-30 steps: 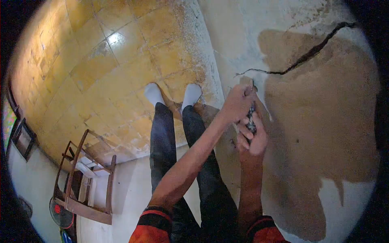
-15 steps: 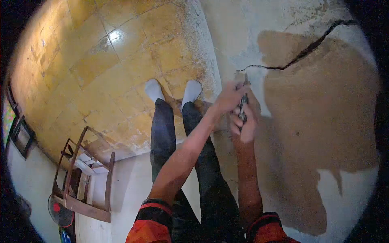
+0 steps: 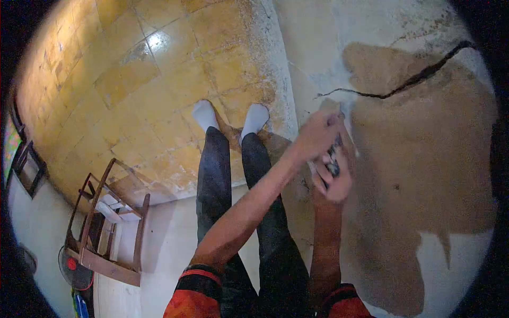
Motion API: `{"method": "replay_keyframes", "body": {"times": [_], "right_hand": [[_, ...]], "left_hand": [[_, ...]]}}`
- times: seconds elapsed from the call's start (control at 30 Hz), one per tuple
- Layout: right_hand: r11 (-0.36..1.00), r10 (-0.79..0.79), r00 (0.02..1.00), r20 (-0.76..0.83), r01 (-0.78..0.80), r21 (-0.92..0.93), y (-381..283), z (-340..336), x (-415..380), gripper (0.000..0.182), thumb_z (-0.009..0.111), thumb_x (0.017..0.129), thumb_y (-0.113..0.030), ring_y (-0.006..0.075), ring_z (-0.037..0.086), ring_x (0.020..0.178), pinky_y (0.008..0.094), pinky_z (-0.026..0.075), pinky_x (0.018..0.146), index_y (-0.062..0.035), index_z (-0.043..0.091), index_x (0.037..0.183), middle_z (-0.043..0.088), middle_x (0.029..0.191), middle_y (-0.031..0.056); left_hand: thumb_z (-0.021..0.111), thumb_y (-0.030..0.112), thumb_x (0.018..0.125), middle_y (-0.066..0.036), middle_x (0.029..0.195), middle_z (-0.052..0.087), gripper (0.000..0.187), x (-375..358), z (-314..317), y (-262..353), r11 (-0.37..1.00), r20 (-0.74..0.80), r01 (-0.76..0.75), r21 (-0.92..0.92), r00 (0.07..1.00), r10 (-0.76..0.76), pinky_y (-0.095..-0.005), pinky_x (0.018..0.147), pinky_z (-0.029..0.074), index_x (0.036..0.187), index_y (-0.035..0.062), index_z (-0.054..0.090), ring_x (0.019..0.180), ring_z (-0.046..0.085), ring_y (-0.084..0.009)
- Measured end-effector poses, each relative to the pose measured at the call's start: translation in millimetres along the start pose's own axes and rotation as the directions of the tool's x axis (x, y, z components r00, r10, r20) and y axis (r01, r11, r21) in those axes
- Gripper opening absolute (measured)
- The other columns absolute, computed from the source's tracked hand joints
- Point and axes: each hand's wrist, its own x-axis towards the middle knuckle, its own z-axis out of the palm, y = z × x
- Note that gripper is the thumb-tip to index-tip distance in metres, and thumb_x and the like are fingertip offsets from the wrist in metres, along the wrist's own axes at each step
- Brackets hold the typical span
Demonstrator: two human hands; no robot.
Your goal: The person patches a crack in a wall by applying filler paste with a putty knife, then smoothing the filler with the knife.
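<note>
My left hand [image 3: 317,135] is closed at the base of a flat greyish blade [image 3: 331,105], like that of a putty knife, which sticks out past its fingers. Just below it, my right hand [image 3: 339,177] has its fingers curled round a dark, pale-mottled object [image 3: 334,156]; I cannot tell its kind. The two hands overlap, and motion blurs them. Beyond the blade, a dark crack [image 3: 408,84] runs across the pale wall [image 3: 310,47], its thin end close to the blade tip. A large brown patch [image 3: 424,159] spreads below the crack.
My feet in white socks [image 3: 256,117] stand on worn yellow tiles [image 3: 127,85] beside a rough whitish edge. A wooden chair [image 3: 111,270] is at the lower left, with a round black object with a red centre [image 3: 74,265] next to it. A dark frame [image 3: 31,169] is at the far left.
Both hands have moved a little right and down in view, with the blade and the mottled object. The view has shifted slightly, so the crack appears lower and farther right.
</note>
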Motion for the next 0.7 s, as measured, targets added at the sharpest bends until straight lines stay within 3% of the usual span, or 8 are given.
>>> {"method": "replay_keyframes", "body": {"times": [0.07, 0.17, 0.27, 0.37, 0.47, 0.57, 0.67, 0.7], "right_hand": [[0.992, 0.012, 0.983, -0.186, -0.035, -0.124, 12, 0, 14, 0.025, 0.041, 0.099, -0.022, 0.0027, 0.042, 0.047, 0.0149, 0.029, 0.028, -0.007, 0.049, 0.117, 0.05, 0.076, 0.0021], [0.994, 0.051, 0.998, 0.043, -0.055, 0.096, 3, -21, 10, 0.029, 0.051, 0.095, -0.031, 0.0042, 0.038, 0.04, 0.0183, 0.025, 0.025, -0.0109, 0.051, 0.115, 0.053, 0.077, -0.0003], [0.994, 0.111, 0.991, -0.071, -0.111, 0.004, 18, -33, 27, 0.029, 0.05, 0.095, -0.03, 0.0041, 0.038, 0.04, 0.0195, 0.026, 0.024, -0.0105, 0.051, 0.116, 0.053, 0.077, 0.0003], [0.971, 0.072, 0.995, 0.075, -0.087, 0.223, 12, -26, 23, 0.025, 0.041, 0.099, -0.022, 0.005, 0.043, 0.045, 0.0159, 0.032, 0.028, -0.0061, 0.048, 0.117, 0.052, 0.081, 0.0052], [0.993, -0.006, 0.996, 0.093, -0.005, 0.117, 2, -15, 10, 0.025, 0.043, 0.099, -0.022, 0.0029, 0.043, 0.045, 0.0156, 0.031, 0.028, -0.006, 0.049, 0.116, 0.054, 0.081, 0.0052], [1.0, 0.002, 0.994, -0.107, 0.0, 0.019, 15, -3, 16, 0.029, 0.045, 0.098, -0.024, 0.0007, 0.041, 0.045, 0.0149, 0.029, 0.029, -0.0058, 0.049, 0.121, 0.053, 0.08, 0.0039], [0.991, 0.007, 0.998, 0.063, -0.015, 0.13, -7, -1, 1, 0.031, 0.047, 0.098, -0.024, 0.0, 0.039, 0.045, 0.0149, 0.027, 0.029, -0.0067, 0.049, 0.123, 0.053, 0.078, 0.0012], [0.997, 0.028, 0.998, -0.053, -0.024, 0.07, -4, 1, 5, 0.03, 0.046, 0.098, -0.024, 0.0003, 0.039, 0.045, 0.0151, 0.026, 0.029, -0.007, 0.05, 0.122, 0.053, 0.077, 0.0002]], "left_hand": [[0.056, 0.033, 0.09, -0.014, 0.067, 0.058, 0.04, 7, -10, -4, 0.983, 0.066, 0.156, -0.095, 0.986, -0.15, -0.0376, 0.064, 0.047, 0.092, -0.0075, 0.058, 0.067, 0.06, -0.0197], [0.055, 0.033, 0.09, -0.013, 0.067, 0.058, 0.04, 2, 4, -3, 0.998, -0.029, -0.064, 0.021, 0.997, 0.065, -0.0377, 0.063, 0.048, 0.092, -0.0068, 0.058, 0.065, 0.059, -0.0188], [0.055, 0.031, 0.09, -0.011, 0.065, 0.058, 0.039, 12, 0, -17, 0.998, -0.074, -0.058, 0.009, 0.996, 0.058, -0.0376, 0.06, 0.048, 0.091, -0.0071, 0.059, 0.061, 0.056, -0.0166], [0.054, 0.029, 0.09, -0.012, 0.063, 0.058, 0.037, 16, -4, -10, 0.995, -0.006, -0.095, 0.044, 0.995, 0.095, -0.0379, 0.059, 0.048, 0.091, -0.0074, 0.058, 0.059, 0.056, -0.0164], [0.054, 0.028, 0.09, -0.012, 0.062, 0.057, 0.034, 13, 0, -8, 0.99, -0.015, -0.133, 0.037, 0.991, 0.133, -0.0373, 0.056, 0.047, 0.092, -0.0062, 0.058, 0.058, 0.056, -0.0155], [0.054, 0.026, 0.089, -0.012, 0.062, 0.057, 0.031, 12, -11, -5, 0.997, 0.029, -0.062, -0.043, 0.998, 0.063, -0.0368, 0.054, 0.047, 0.093, -0.005, 0.058, 0.056, 0.054, -0.0155], [0.054, 0.023, 0.088, -0.014, 0.062, 0.056, 0.03, 10, 0, 1, 0.985, -0.06, -0.159, 0.062, 0.985, 0.162, -0.0385, 0.058, 0.047, 0.095, -0.005, 0.057, 0.057, 0.054, -0.0183], [0.054, 0.023, 0.087, -0.014, 0.063, 0.056, 0.029, 13, 1, 0, 0.987, -0.062, -0.147, 0.059, 0.987, 0.15, -0.0392, 0.059, 0.047, 0.096, -0.005, 0.057, 0.058, 0.054, -0.0193]]}}
